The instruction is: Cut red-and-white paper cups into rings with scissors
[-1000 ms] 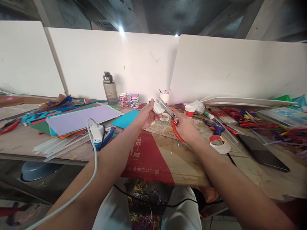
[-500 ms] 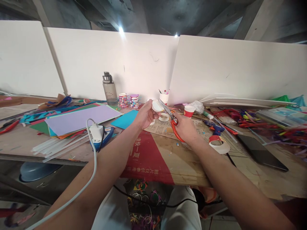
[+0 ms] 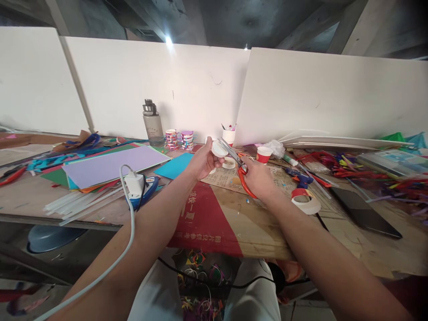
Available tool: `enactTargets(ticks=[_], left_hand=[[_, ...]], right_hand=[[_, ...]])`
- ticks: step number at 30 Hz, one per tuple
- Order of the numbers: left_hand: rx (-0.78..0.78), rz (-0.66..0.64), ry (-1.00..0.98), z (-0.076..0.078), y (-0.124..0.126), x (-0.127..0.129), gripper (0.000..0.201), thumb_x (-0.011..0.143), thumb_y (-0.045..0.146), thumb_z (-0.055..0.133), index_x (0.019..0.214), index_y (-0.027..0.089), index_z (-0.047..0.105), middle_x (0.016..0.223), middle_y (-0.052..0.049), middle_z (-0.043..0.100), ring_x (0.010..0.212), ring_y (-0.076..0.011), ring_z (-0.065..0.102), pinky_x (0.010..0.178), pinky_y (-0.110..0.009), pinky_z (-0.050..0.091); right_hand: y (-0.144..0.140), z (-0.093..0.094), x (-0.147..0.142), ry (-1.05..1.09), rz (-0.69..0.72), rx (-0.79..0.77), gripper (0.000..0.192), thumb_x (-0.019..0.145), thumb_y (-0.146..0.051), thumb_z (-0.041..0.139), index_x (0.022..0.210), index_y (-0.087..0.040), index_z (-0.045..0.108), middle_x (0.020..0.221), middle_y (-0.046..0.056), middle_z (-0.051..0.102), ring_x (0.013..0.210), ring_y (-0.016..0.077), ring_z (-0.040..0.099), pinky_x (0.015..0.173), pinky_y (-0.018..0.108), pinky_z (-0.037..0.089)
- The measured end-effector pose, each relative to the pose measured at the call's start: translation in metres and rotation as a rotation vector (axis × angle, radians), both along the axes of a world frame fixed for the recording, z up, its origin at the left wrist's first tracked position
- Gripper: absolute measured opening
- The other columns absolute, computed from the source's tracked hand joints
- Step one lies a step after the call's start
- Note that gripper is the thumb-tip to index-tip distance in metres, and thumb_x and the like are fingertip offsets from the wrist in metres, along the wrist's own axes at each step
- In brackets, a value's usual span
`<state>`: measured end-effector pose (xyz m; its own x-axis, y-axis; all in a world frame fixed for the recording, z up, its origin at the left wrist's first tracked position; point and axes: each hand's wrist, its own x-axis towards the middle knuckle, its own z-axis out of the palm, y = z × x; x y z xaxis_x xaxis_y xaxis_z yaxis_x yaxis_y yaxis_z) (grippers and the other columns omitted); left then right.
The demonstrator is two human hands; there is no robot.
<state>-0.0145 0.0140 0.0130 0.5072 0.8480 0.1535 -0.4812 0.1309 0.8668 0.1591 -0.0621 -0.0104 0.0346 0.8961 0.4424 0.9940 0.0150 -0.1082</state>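
Note:
In the middle of the view, my left hand [image 3: 203,161] pinches a small round white piece [image 3: 220,149], which looks like a paper cup's base. My right hand [image 3: 256,176] is closed round the orange handles of a pair of scissors [image 3: 233,153]. The blades point up and left, with their tips at the upper right edge of the white piece. Whether they are cutting into it, I cannot tell. Just behind and below, a roll of white tape [image 3: 229,163] lies on the printed cardboard [image 3: 214,214].
A red and white paper cup [image 3: 264,154] and a cup of pens [image 3: 229,136] stand behind my hands. Coloured paper sheets [image 3: 110,166], a power socket [image 3: 140,191] and a bottle [image 3: 153,125] are on the left. Tape [image 3: 309,206] and a dark phone-like slab [image 3: 364,211] lie right.
The scissor blades and the white piece have shifted very slightly against each other. Both hands keep their grips, and the rest of the table looks the same.

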Motion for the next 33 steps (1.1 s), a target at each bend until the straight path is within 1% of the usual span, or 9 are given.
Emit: enactTargets(ticks=[3,6,9,12,15,19,23,27,33], left_hand=[[-0.014,0.004,-0.001,0.0010,-0.0006,-0.0002,0.062,0.092,0.070,0.045,0.096,0.012,0.065,0.072,-0.010,0.071,0.047,-0.0098,0.057,0.043,-0.020,0.037],[-0.012,0.023,-0.023,0.0009,0.0003,0.0007,0.063,0.093,0.071,0.040,0.096,0.012,0.064,0.071,-0.009,0.070,0.050,-0.0120,0.060,0.043,-0.021,0.038],[-0.009,0.071,-0.068,0.0003,0.0024,0.0015,0.059,0.093,0.070,0.044,0.094,0.014,0.063,0.067,-0.007,0.068,0.056,-0.0151,0.066,0.043,-0.021,0.038],[0.010,0.100,-0.079,-0.0011,0.0044,0.0014,0.058,0.091,0.070,0.049,0.089,0.014,0.062,0.061,-0.005,0.064,0.059,-0.0161,0.067,0.043,-0.020,0.036],[0.029,0.091,-0.043,-0.0038,0.0049,0.0018,0.058,0.090,0.070,0.050,0.086,0.014,0.062,0.062,-0.005,0.064,0.054,-0.0138,0.063,0.042,-0.020,0.034],[0.038,0.050,-0.004,-0.0077,0.0043,0.0036,0.057,0.091,0.069,0.049,0.088,0.014,0.061,0.069,-0.007,0.068,0.049,-0.0114,0.059,0.042,-0.021,0.035],[0.031,0.045,0.007,-0.0072,0.0042,0.0033,0.059,0.090,0.071,0.049,0.088,0.014,0.062,0.065,-0.006,0.066,0.048,-0.0111,0.058,0.041,-0.020,0.034],[0.021,0.044,0.005,-0.0040,0.0034,0.0012,0.062,0.088,0.074,0.048,0.085,0.014,0.061,0.065,-0.007,0.067,0.044,-0.0091,0.054,0.037,-0.018,0.028],[0.015,0.050,-0.014,-0.0031,0.0044,0.0008,0.064,0.088,0.076,0.044,0.081,0.014,0.059,0.063,-0.006,0.064,0.041,-0.0074,0.048,0.034,-0.018,0.020]], right_hand=[[-0.0002,0.0000,-0.0008,-0.005,0.002,-0.023,0.041,0.097,-0.028,0.044,0.134,-0.020,0.061,0.105,0.013,0.074,0.090,0.0294,0.067,0.076,0.035,0.043],[0.0000,0.0003,-0.0016,-0.012,-0.009,-0.038,0.040,0.097,-0.027,0.043,0.133,-0.021,0.061,0.100,0.013,0.075,0.089,0.0298,0.067,0.075,0.035,0.044],[0.0003,0.0006,-0.0024,-0.017,-0.016,-0.043,0.042,0.098,-0.027,0.043,0.135,-0.021,0.060,0.103,0.014,0.074,0.091,0.0304,0.068,0.074,0.035,0.045],[0.0002,0.0009,-0.0021,-0.028,-0.010,-0.050,0.044,0.098,-0.028,0.043,0.139,-0.021,0.059,0.102,0.014,0.074,0.091,0.0315,0.068,0.075,0.036,0.045],[0.0003,0.0005,-0.0007,-0.018,0.017,-0.049,0.044,0.098,-0.031,0.044,0.139,-0.023,0.058,0.102,0.013,0.074,0.090,0.0310,0.068,0.075,0.036,0.045],[0.0000,0.0002,0.0003,0.004,0.030,-0.027,0.043,0.098,-0.031,0.044,0.138,-0.022,0.058,0.109,0.013,0.074,0.094,0.0300,0.068,0.077,0.035,0.044],[-0.0008,0.0012,-0.0010,0.002,0.016,-0.027,0.042,0.097,-0.029,0.045,0.135,-0.022,0.060,0.114,0.013,0.072,0.096,0.0300,0.067,0.081,0.037,0.044],[-0.0017,0.0025,-0.0023,0.008,0.015,-0.033,0.041,0.096,-0.028,0.046,0.133,-0.022,0.061,0.116,0.013,0.073,0.096,0.0305,0.068,0.081,0.038,0.044],[-0.0020,0.0015,-0.0027,-0.006,0.010,-0.027,0.041,0.095,-0.025,0.045,0.132,-0.024,0.063,0.110,0.012,0.075,0.092,0.0299,0.069,0.078,0.036,0.044]])
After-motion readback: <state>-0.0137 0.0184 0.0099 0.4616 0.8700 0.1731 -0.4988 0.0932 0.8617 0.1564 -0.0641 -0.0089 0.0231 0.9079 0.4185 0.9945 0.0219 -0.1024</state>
